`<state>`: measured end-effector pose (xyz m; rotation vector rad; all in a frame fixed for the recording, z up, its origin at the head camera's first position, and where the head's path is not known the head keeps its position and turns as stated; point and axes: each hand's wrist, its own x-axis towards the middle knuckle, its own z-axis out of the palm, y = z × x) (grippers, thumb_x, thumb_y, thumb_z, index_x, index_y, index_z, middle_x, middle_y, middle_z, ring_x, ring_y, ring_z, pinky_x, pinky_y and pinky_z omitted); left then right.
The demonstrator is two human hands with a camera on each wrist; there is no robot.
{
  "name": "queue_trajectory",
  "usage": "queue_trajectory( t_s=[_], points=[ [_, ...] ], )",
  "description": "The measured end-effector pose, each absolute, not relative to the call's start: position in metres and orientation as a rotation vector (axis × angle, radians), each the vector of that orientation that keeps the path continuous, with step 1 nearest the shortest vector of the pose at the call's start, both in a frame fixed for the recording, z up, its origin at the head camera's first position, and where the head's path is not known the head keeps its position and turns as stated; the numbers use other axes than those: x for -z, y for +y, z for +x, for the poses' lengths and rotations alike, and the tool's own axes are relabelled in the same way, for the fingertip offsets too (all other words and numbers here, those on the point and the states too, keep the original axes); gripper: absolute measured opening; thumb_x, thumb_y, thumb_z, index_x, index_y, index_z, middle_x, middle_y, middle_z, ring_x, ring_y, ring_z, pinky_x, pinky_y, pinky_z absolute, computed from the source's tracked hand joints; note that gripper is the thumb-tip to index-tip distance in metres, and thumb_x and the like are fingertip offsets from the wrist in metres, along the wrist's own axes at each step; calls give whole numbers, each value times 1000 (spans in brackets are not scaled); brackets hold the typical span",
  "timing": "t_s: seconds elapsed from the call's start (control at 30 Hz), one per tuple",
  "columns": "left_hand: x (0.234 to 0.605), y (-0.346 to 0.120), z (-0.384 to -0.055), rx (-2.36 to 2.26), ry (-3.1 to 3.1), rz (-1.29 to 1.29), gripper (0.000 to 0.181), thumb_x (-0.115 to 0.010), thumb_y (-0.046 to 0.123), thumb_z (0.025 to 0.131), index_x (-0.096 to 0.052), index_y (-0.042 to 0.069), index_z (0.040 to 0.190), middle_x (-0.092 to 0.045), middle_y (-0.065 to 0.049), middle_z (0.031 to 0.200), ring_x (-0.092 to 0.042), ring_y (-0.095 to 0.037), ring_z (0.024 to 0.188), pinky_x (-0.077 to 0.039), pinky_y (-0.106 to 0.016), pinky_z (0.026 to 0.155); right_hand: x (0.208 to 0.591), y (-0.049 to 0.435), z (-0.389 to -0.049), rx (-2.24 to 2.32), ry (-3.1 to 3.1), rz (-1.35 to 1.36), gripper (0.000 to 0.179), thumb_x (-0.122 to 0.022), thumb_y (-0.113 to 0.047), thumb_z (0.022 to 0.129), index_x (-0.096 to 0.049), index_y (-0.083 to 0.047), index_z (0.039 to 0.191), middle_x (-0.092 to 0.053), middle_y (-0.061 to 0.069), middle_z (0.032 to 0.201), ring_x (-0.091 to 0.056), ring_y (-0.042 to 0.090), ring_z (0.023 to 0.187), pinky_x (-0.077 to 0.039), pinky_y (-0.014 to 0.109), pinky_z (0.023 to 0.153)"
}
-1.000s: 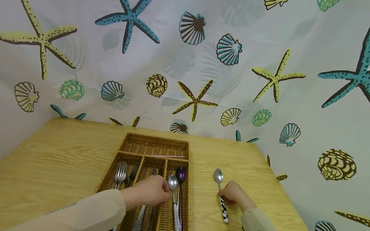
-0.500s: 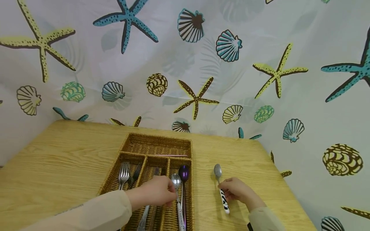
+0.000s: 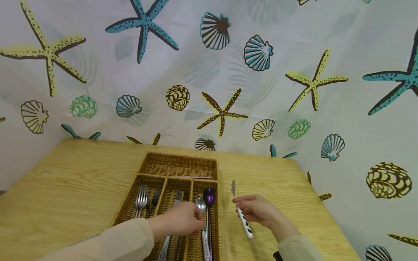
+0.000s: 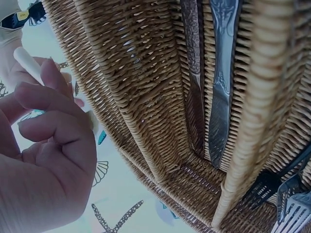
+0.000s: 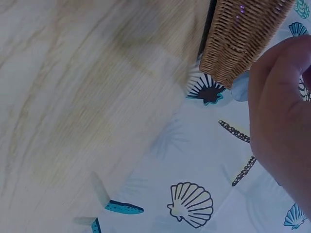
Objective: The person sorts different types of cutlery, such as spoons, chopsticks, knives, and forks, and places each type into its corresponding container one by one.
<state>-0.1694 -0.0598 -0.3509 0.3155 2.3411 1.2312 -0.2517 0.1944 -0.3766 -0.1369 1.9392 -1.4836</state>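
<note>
My right hand pinches a spoon by its neck, right of the basket in the head view. The handle is white with black patches, and the bowl points away, turned nearly edge-on. In the right wrist view the right hand hides most of this spoon, leaving its bowl visible. Over the wicker cutlery basket, my left hand hangs with loosely curled fingers and nothing visible in them. It overlaps the neck of a white-handled spoon lying in the right compartment, beside a purple spoon.
Forks lie in the left compartment and knives in the middle one. A thin pink stick lies in the back compartment. The wooden table meets a patterned curtain behind and at the sides.
My right hand has lifted and shifted the patched spoon left toward the basket, turning its bowl edge-on. My left hand has drifted slightly right, over the white-handled spoon's neck.
</note>
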Motion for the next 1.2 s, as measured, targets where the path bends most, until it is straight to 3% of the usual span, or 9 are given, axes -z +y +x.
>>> queue_trajectory(
  t_s=[0.27, 0.47, 0.63, 0.8, 0.93, 1.1, 1.2],
  points=[
    [354, -59, -168, -1253, 2315, 283, 17, -59, 19, 89, -66, 8, 78, -66, -5, 64, -32, -5, 40, -31, -21, 44, 369, 171, -240, 1465, 1986, -157, 29, -57, -13, 91, -54, 7, 112, -56, -3, 76, -50, 4, 60, -48, 18, 56],
    [359, -55, -162, -1287, 2308, 233, 29, -61, 28, 89, -65, 6, 70, -66, -4, 59, -30, -5, 38, -30, -20, 44, 369, 150, -232, 1460, 1978, -173, 11, -58, -11, 90, -56, -2, 95, -53, -2, 70, -50, 5, 57, -50, 19, 55],
    [361, -45, -161, -1329, 2289, 239, 36, -63, 35, 88, -68, 5, 67, -60, 0, 52, -32, -6, 40, -31, -20, 45, 364, 140, -230, 1440, 2012, -181, 9, -58, -10, 89, -56, -2, 92, -53, -1, 67, -54, 6, 56, -51, 20, 55],
    [362, -40, -161, -1408, 2234, 220, 33, -63, 32, 88, -70, 4, 73, -69, -4, 65, -40, -8, 45, -41, -22, 53, 362, 131, -227, 1412, 2043, -198, 9, -61, -11, 88, -58, -3, 91, -55, -1, 64, -55, 6, 54, -51, 20, 53],
    [363, -39, -162, -1455, 2199, 186, 28, -65, 28, 87, -71, 3, 75, -67, -1, 64, -44, -7, 47, -48, -25, 62, 363, 126, -226, 1403, 2044, -195, 8, -62, -11, 87, -57, -5, 86, -55, -1, 61, -55, 6, 52, -49, 19, 51],
    [366, -39, -163, -1433, 2205, 154, 24, -66, 22, 86, -71, 2, 75, -67, 0, 63, -47, -7, 49, -48, -25, 61, 365, 125, -225, 1380, 2062, -210, 11, -62, -13, 87, -58, -4, 87, -56, 0, 63, -56, 7, 53, -49, 20, 51],
    [367, -40, -162, -1435, 2198, 138, 24, -67, 20, 86, -71, 0, 73, -67, -1, 62, -46, -7, 49, -48, -25, 60, 366, 127, -226, 1365, 2091, -226, 21, -60, -19, 89, -61, 1, 94, -56, 0, 65, -57, 7, 55, -50, 21, 52]
  ],
)
